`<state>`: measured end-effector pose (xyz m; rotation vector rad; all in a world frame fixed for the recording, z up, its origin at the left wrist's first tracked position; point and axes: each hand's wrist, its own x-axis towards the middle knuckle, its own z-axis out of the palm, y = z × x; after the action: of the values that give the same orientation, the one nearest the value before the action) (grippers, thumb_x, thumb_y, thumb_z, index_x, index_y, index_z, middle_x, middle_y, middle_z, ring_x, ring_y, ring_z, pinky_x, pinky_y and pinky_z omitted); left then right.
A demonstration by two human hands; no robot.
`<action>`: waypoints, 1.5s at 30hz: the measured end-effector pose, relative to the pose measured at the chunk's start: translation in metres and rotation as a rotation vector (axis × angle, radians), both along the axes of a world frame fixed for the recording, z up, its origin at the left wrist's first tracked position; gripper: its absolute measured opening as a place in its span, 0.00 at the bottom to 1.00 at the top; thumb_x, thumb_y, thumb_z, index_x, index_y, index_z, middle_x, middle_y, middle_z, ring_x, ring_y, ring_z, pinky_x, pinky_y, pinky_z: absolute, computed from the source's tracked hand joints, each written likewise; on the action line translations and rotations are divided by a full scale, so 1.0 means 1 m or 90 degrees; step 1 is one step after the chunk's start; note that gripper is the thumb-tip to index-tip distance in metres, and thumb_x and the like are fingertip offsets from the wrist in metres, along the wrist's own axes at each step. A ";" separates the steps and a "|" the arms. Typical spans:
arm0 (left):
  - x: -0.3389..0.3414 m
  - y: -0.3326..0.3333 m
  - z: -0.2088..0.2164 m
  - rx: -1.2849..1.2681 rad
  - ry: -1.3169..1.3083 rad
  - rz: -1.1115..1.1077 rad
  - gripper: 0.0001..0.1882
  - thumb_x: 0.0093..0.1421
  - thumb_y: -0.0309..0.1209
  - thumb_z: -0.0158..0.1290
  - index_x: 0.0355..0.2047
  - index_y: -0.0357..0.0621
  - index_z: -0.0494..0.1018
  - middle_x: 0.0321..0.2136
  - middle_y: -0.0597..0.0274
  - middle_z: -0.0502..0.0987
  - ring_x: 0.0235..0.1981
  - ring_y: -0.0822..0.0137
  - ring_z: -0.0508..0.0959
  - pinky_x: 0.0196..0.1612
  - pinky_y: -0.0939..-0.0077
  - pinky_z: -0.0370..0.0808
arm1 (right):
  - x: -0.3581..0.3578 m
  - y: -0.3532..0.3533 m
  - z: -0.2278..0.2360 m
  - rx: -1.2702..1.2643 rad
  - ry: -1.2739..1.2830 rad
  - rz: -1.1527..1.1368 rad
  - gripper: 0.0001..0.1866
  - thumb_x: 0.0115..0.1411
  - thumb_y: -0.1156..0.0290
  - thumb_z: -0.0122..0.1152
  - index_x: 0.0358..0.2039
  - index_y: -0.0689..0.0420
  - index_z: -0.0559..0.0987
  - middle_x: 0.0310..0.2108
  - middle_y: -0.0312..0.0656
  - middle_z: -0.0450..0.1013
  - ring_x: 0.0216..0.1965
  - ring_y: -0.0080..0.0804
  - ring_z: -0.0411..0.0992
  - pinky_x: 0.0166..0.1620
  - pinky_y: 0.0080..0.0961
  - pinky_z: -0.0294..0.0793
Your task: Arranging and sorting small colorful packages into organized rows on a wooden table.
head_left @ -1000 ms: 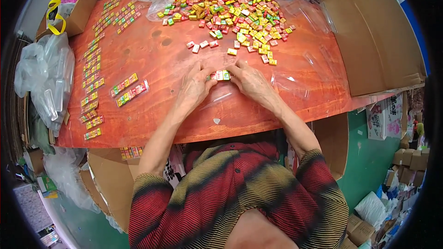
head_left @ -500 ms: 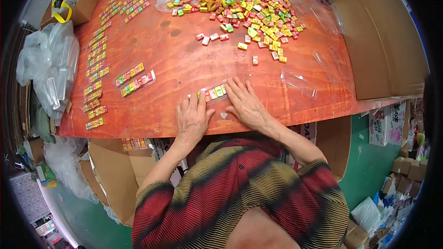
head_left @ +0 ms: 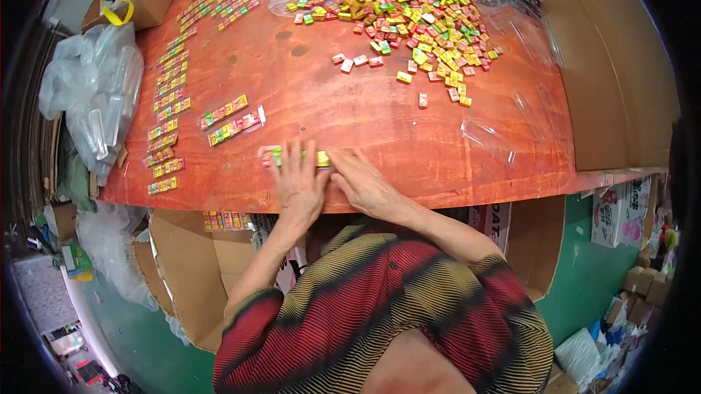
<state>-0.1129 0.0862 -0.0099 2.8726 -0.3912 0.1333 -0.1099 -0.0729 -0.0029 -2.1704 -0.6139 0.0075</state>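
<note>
A row of small red, green and yellow boxes, seemingly in a slim clear plastic tray, lies near the table's front edge. Across its middle rest the spread fingers of my left hand, slightly blurred and hiding part of the row. My right hand has its fingers stretched out, their tips at the row's right end. To the left lie two more filled clear trays: an upper one and a lower one.
A big heap of loose small boxes covers the far side of the red wooden table. Filled rows line the left. Empty clear trays lie at right, beside a cardboard wall. Plastic bags hang at left.
The row has slid left along the table with both hands. My left hand now lies over its middle, and my right hand is closer to the left one. The view has shifted slightly.
</note>
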 end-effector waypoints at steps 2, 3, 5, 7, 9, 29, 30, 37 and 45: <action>0.001 0.015 0.003 0.032 0.008 0.021 0.27 0.58 0.39 0.43 0.57 0.43 0.55 0.59 0.48 0.51 0.61 0.49 0.48 0.59 0.48 0.42 | 0.002 0.008 0.003 0.174 -0.010 -0.026 0.20 0.56 0.72 0.49 0.50 0.64 0.65 0.47 0.56 0.64 0.50 0.48 0.62 0.53 0.34 0.61; 0.002 0.021 0.003 0.063 0.016 0.052 0.26 0.59 0.39 0.42 0.57 0.44 0.56 0.59 0.48 0.51 0.61 0.49 0.48 0.59 0.48 0.43 | 0.002 0.003 0.005 0.164 -0.010 -0.043 0.20 0.56 0.72 0.49 0.50 0.64 0.65 0.47 0.56 0.64 0.50 0.48 0.62 0.53 0.34 0.61; 0.011 0.034 0.002 0.087 0.038 0.085 0.25 0.60 0.37 0.40 0.57 0.44 0.56 0.59 0.48 0.52 0.61 0.49 0.48 0.59 0.49 0.44 | 0.003 -0.015 0.010 0.073 -0.093 -0.019 0.16 0.54 0.75 0.50 0.45 0.61 0.69 0.40 0.51 0.69 0.44 0.45 0.67 0.46 0.34 0.65; 0.018 0.051 -0.003 0.061 -0.023 0.148 0.24 0.59 0.33 0.41 0.57 0.43 0.56 0.58 0.48 0.52 0.61 0.49 0.49 0.58 0.49 0.46 | 0.001 -0.050 0.015 -0.060 -0.180 -0.119 0.14 0.49 0.78 0.53 0.39 0.59 0.73 0.34 0.44 0.71 0.36 0.40 0.69 0.39 0.32 0.66; 0.021 0.069 -0.004 0.037 -0.075 0.149 0.24 0.59 0.31 0.41 0.56 0.43 0.56 0.58 0.48 0.52 0.61 0.49 0.49 0.58 0.49 0.47 | -0.003 -0.091 0.008 -0.150 -0.222 -0.260 0.13 0.47 0.79 0.54 0.37 0.58 0.74 0.32 0.44 0.71 0.34 0.41 0.69 0.38 0.33 0.65; 0.060 -0.031 0.004 -0.101 -0.116 -0.059 0.22 0.59 0.34 0.41 0.54 0.45 0.59 0.56 0.49 0.57 0.59 0.50 0.52 0.58 0.48 0.48 | 0.040 -0.082 0.008 -0.126 -0.215 -0.269 0.20 0.50 0.74 0.55 0.45 0.58 0.69 0.47 0.48 0.63 0.46 0.46 0.63 0.47 0.38 0.62; 0.075 -0.043 0.007 -0.121 -0.127 -0.069 0.22 0.59 0.34 0.41 0.54 0.45 0.59 0.56 0.49 0.57 0.59 0.50 0.52 0.58 0.47 0.49 | 0.055 -0.084 0.014 -0.155 -0.219 -0.282 0.20 0.50 0.73 0.55 0.46 0.57 0.68 0.49 0.48 0.63 0.48 0.46 0.62 0.49 0.39 0.61; 0.164 -0.085 -0.018 -0.104 -0.067 -0.011 0.22 0.59 0.34 0.42 0.54 0.42 0.59 0.56 0.45 0.56 0.58 0.49 0.54 0.57 0.49 0.51 | 0.135 -0.059 -0.024 -0.276 -0.245 -0.197 0.21 0.54 0.67 0.51 0.49 0.59 0.66 0.55 0.47 0.58 0.56 0.45 0.55 0.56 0.44 0.54; 0.121 -0.121 -0.024 -0.165 -0.066 -0.166 0.22 0.57 0.32 0.43 0.52 0.42 0.61 0.54 0.45 0.59 0.56 0.47 0.57 0.58 0.53 0.51 | 0.104 -0.109 -0.026 -0.204 -0.276 -0.138 0.15 0.52 0.75 0.49 0.42 0.62 0.69 0.44 0.47 0.66 0.48 0.45 0.63 0.52 0.35 0.61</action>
<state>0.0083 -0.0352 -0.0341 2.5407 -0.7075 0.2654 -0.0055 -0.1815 -0.0286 -2.5642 -0.6474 -0.5247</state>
